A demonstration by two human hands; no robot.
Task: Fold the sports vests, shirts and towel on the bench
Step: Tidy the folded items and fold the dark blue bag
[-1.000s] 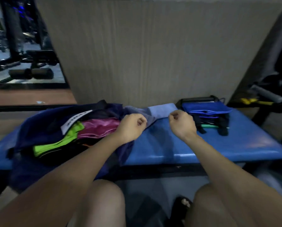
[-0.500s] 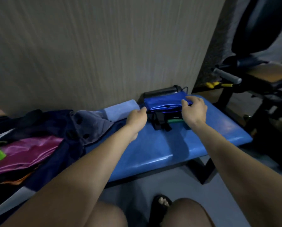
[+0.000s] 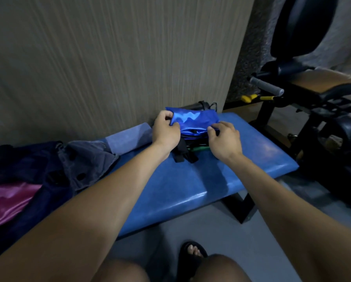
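Left hand (image 3: 165, 132) and right hand (image 3: 224, 140) have shifted right, now both pinching the folded blue vest (image 3: 193, 121) atop the stack; unfolded pile (image 3: 48, 176) waits.

text: none legible | labels: none | view: dim, small print possibly missed

Bare bench (image 3: 201, 180) strip between clothes heap (image 3: 48, 180) and folded stack (image 3: 193, 127); wall (image 3: 109, 58) close behind, gym machine (image 3: 313, 102) probably blocks right.
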